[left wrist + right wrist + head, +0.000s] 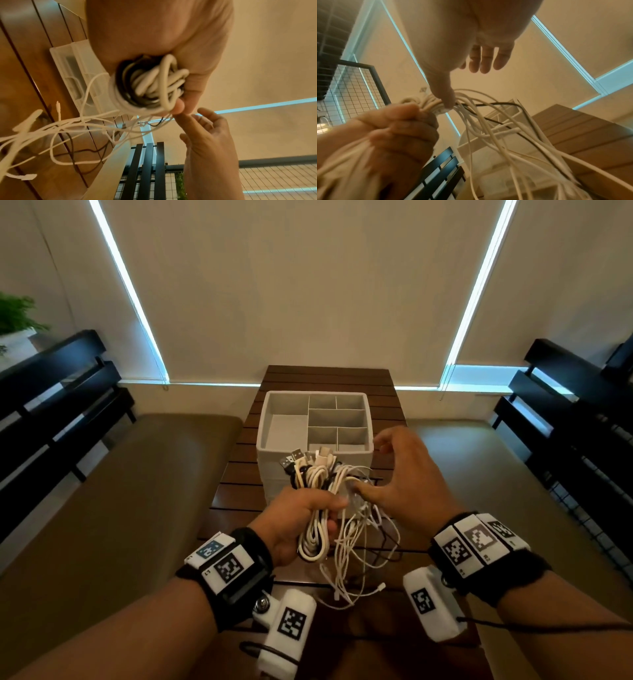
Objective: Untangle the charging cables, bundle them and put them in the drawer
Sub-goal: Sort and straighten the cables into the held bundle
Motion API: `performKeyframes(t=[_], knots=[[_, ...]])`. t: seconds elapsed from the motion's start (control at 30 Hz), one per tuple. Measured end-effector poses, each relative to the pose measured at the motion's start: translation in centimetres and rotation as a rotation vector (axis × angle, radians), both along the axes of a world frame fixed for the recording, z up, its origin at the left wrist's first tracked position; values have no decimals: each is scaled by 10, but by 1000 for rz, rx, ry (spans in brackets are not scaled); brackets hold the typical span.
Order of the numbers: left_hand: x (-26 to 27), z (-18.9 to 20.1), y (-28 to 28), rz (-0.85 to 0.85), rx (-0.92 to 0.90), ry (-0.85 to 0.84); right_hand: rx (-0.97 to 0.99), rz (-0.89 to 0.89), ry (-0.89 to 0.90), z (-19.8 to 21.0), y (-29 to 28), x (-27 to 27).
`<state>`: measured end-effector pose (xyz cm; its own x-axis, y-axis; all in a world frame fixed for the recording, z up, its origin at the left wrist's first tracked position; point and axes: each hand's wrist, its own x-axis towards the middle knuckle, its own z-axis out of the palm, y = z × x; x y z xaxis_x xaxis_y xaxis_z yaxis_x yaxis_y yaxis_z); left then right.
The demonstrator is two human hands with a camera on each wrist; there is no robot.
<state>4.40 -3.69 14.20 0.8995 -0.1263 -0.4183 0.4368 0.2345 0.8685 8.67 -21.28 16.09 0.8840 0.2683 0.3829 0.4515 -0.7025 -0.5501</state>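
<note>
My cables were mostly white, a few black; the divided organizer was pale grey, on a dark brown slatted table.

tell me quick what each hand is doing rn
Left hand: gripping the cable bundle.
Right hand: open, thumb touching the bundle, holding nothing.

Beige roller blinds edged with daylight, slatted wooden table, tan cushioned bench, black slatted chairs

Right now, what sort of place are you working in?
Probably a lounge or seating nook by windows: a slatted wooden table flanked by cushioned benches, with roller blinds drawn behind and a potted plant at the left.
</note>
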Motion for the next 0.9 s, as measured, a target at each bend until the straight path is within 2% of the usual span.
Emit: performKeyframes(t=[0.07, 0.1, 0.2, 0.23, 0.27, 0.4, 0.73, 0.9], knots=[[3, -1, 2, 29, -69, -2, 44, 70, 25, -3, 0, -8], [3, -1, 2, 33, -105, -8, 49, 134, 136, -3, 1, -13], [3, 3, -2, 10, -154, -18, 138, 297, 704, -7, 13, -23], [3, 3, -5, 9, -153, -21, 202, 333, 829, -11, 20, -25], [3, 3, -8, 15, -139, -28, 250, 365, 864, -15, 27, -25], [3, -1, -18, 34, -93, -30, 384, 305, 841, -31, 41, -21], [8, 0, -14, -64, -115, -83, 470, 272, 705, -34, 47, -23], [7, -3, -12, -146, -334, -130, 482, 286, 734, -31, 45, -24]])
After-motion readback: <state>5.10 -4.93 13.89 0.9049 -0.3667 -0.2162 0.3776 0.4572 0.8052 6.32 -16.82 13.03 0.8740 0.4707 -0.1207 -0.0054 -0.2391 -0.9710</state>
